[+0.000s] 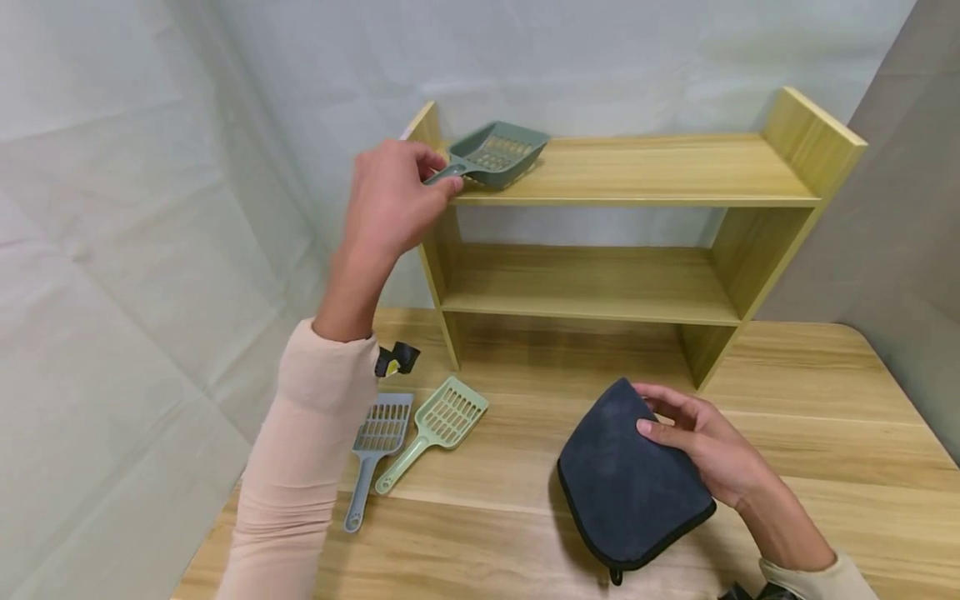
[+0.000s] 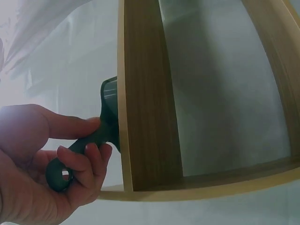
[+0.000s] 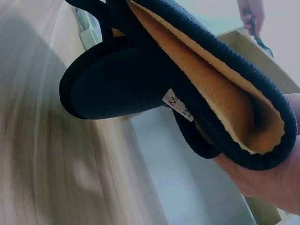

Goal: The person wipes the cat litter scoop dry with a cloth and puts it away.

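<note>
Near right, the right hand point(image 1: 701, 450) pinched a folded navy cloth point(image 1: 633, 479); only its wrist view showed the orange lining point(image 3: 220, 89). Far left, the left hand point(image 1: 397, 196) gripped a dark-green slotted plastic scoop point(image 1: 495, 173) at a wooden shelf's point(image 1: 660, 171) top.

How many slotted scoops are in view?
3. The dark green scoop is in the left hand at the top shelf; the blue-grey scoop and light green scoop lie side by side on the table. The left sleeve could hide more.

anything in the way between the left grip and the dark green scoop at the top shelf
Nothing visible: the left grip holds the dark green scoop directly by its handle, at the left end of the top shelf.
</note>
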Demonstrator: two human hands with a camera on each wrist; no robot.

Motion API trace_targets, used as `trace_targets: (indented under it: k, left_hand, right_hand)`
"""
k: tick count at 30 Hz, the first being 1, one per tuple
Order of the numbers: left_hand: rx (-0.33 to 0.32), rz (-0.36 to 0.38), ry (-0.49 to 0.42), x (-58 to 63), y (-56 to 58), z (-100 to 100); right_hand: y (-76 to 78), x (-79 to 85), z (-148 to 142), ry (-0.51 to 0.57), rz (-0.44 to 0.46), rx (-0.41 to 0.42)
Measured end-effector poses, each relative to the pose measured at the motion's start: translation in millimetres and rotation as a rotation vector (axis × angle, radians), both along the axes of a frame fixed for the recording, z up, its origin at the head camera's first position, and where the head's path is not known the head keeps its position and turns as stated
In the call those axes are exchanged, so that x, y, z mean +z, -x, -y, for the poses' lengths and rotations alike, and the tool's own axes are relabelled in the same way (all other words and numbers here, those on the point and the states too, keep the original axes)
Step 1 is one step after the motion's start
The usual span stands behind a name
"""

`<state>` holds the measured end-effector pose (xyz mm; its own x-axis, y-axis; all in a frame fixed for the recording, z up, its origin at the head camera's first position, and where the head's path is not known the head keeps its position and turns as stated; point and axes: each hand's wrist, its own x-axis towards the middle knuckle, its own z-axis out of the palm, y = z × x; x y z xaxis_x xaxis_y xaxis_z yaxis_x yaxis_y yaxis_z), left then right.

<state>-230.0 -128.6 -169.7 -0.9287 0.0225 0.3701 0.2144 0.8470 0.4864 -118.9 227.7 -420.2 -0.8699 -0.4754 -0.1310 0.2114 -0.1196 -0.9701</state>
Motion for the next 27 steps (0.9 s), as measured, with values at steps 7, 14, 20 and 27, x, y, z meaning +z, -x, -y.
trace_targets:
  k: [7,14,20,27]
  left_hand:
    - [0.0,-0.017,-0.011,-3.5,7.0,-6]
    - [0.004,-0.027,-0.018,-8.5,4.4,-5]
    - [0.026,-0.113,-0.029,-18.9,-14.8,6]
    - [0.049,-0.206,-0.153,-36.8,-52.8,41]
  right_hand:
    - [-0.5,0.5,-1,0.015,-0.003,0.02]
    - [-1.6,1.3,-1,0.01,0.001,0.021]
    - [-3.2,1.3,-3,0.008,0.007,0.012]
    - [-2.6,3.9,-4,-0.01,0.028,-0.01]
